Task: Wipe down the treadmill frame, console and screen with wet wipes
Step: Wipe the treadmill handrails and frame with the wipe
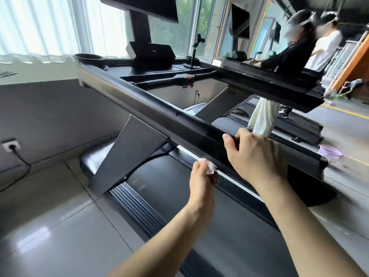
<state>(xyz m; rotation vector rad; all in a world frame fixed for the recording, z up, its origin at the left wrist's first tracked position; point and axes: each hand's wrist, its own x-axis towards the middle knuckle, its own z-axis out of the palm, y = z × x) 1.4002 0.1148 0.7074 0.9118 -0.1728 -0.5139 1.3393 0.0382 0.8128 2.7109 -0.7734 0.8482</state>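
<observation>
Two hands are showing. The right hand [257, 154] is curling over the one black rail [159, 108], thumb on its near face. Just below-left of that grip, the left hand [201, 180] is pinching one crumpled wipe [210, 167] under the rail. One console [153, 54] is sitting well beyond.

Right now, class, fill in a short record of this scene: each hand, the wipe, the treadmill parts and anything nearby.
left hand: pinches a crumpled wipe just below the handrail
right hand: grips the handrail, thumb on the near side
wipe: white, bunched up; cannot tell whether it touches the frame
console: at the far end, small red lights showing
screen: above the console, dark
floor, right: purple basin
wall, left: socket with a plug in it
</observation>
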